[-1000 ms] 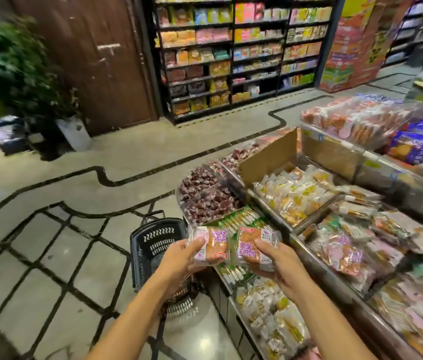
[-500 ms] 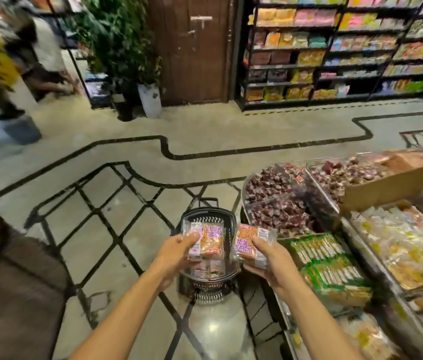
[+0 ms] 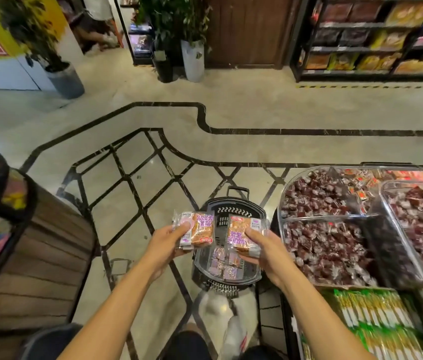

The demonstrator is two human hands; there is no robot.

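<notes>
A clear-wrapped orange-and-purple snack packet (image 3: 201, 229) is gripped by the left hand (image 3: 168, 245), with the thumb pressed on its face. A second matching packet (image 3: 241, 236) is pinched likewise by the right hand (image 3: 267, 253). Both are held side by side, slightly apart, above the black plastic shopping basket (image 3: 232, 205), in which similar small packets (image 3: 222, 265) are piled. A clear tray of dark red wrapped sweets (image 3: 317, 209) is seen just beside the basket.

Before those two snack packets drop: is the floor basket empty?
Not empty. The basket holds several small packets on its bottom, seen between the left hand and right hand.
</notes>
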